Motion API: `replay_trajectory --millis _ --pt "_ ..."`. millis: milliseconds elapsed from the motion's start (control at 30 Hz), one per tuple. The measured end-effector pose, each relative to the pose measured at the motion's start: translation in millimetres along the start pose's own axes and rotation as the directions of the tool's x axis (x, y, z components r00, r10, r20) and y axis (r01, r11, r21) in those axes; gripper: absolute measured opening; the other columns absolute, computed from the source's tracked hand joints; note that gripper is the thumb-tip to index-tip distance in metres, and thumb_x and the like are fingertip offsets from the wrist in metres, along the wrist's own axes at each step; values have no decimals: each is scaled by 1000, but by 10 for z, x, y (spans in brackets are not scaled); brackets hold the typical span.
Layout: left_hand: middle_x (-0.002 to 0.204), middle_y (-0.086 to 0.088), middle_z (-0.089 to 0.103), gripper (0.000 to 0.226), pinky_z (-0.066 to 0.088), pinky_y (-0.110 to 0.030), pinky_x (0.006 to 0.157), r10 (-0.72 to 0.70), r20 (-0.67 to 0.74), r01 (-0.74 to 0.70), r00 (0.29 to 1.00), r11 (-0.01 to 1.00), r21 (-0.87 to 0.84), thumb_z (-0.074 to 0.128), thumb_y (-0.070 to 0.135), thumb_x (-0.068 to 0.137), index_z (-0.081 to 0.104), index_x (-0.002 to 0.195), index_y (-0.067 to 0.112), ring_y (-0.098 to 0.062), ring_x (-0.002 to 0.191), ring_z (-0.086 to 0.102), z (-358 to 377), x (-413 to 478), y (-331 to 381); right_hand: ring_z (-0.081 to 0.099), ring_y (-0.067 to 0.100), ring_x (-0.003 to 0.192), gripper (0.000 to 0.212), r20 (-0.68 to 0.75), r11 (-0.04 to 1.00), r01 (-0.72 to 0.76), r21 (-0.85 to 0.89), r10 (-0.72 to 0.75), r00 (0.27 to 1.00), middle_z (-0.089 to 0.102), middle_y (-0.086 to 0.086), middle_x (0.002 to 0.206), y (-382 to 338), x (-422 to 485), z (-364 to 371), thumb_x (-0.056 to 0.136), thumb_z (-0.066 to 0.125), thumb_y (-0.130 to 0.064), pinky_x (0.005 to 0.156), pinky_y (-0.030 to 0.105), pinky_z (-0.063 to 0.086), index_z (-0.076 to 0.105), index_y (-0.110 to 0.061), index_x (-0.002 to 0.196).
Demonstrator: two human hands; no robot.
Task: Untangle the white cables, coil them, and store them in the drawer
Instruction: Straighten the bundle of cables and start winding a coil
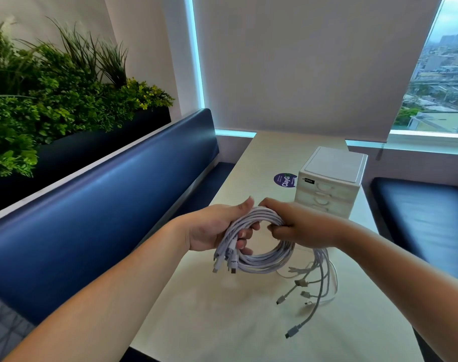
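- Both bare forearms reach in from the near edge and meet over the middle of the bench point(222, 322).
- Left hand point(212, 228): palm turned inward, thumb on top and fingers curled through the ring of the white cables point(264, 259), gripping its left side.
- Right hand point(298, 228): knuckles up, fingers and thumb closed tight round the far right part of the same ring.
- White cables: several strands are gathered into one round coil held up off the bench between the two hands.
- Short plug ends point(227, 262) hang in a bunch just below the left hand.
- Loose tails point(319, 283) drop from under the right hand and fan out on the bench to the near right, each ending in a small plug.
- Drawer unit point(329, 184): a small white plastic chest stands on the bench just beyond the right hand, its drawers pushed in.
- Round purple sticker point(285, 180): lies flat on the bench, just left of the chest.
- Blue padded seat point(92, 218): runs along the left of the bench, and another blue cushion point(418, 218) lies to the right.
- Green plants point(52, 87): fill a dark planter behind the left seat back.
- White roller blind point(301, 61): hangs at the far end, with a strip of window point(442, 74) showing city buildings to its right.
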State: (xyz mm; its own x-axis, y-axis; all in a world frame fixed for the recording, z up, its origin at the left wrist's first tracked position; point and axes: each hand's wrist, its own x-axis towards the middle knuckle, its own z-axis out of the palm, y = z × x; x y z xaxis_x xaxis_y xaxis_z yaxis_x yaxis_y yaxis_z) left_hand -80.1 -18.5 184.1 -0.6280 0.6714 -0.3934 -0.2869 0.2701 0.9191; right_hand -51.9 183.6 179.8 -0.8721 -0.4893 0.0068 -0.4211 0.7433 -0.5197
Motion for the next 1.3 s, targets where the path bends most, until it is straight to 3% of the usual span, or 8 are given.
replay_trajectory --millis 267,400,500,600,700,900,1133,1300 --pt "50 3 36 49 49 -33 69 46 -298 -27 953 997 66 50 57 93 52 71 14 -12 44 31 181 193 -51 53 0 71 27 -60 999 32 42 -29 998 58 -12 85 169 -6 -4 89 64 -27 63 11 41 50 -27 112" --pt "50 3 35 47 44 -30 63 54 -323 -27 945 996 87 58 55 90 50 66 15 -12 43 29 236 274 -39 47 6 58 43 -28 926 30 377 -21 999 56 -15 75 267 -67 -87 81 63 -53 53 20 40 53 -27 115" --pt "49 3 37 48 43 -31 63 61 -327 -24 943 993 118 61 58 86 52 63 17 -12 43 30 291 343 -29 41 8 53 39 -30 884 39 466 -28 999 52 -18 63 365 -137 -150 86 53 -47 49 25 37 55 -21 115" --pt "50 2 36 51 42 -31 63 62 -308 -25 949 992 123 65 65 73 51 63 17 -12 43 28 345 379 -2 43 7 51 29 -46 912 48 407 -32 998 52 -19 58 434 -201 -211 94 51 -33 50 23 39 56 -18 119" --pt "52 3 34 51 40 -28 59 60 -275 -19 960 988 150 67 65 70 50 66 17 -11 44 25 391 418 28 45 5 53 29 -49 943 45 330 -30 998 53 -19 62 500 -254 -241 95 49 -34 54 22 42 56 -23 121" --pt "52 5 33 47 39 -25 54 65 -311 4 948 976 218 60 59 87 49 69 17 -11 45 27 471 536 60 55 2 84 38 -107 996 84 -2 -84 991 57 -17 100 595 -330 -326 89 60 -25 73 15 41 51 -26 126" --pt "51 5 33 48 40 -29 57 92 -360 -15 928 977 211 57 58 90 48 68 16 -12 44 30 547 639 79 48 4 67 32 -140 977 69 -201 -98 985 48 -20 75 648 -297 -296 86 56 -22 62 13 37 51 -21 118" --pt "50 6 34 47 40 -28 55 96 -367 -11 925 974 226 59 58 88 48 68 16 -12 45 30 481 680 82 55 8 82 32 -155 993 47 -111 -64 986 60 -8 95 735 -267 -240 90 54 -22 71 17 42 51 -23 122"
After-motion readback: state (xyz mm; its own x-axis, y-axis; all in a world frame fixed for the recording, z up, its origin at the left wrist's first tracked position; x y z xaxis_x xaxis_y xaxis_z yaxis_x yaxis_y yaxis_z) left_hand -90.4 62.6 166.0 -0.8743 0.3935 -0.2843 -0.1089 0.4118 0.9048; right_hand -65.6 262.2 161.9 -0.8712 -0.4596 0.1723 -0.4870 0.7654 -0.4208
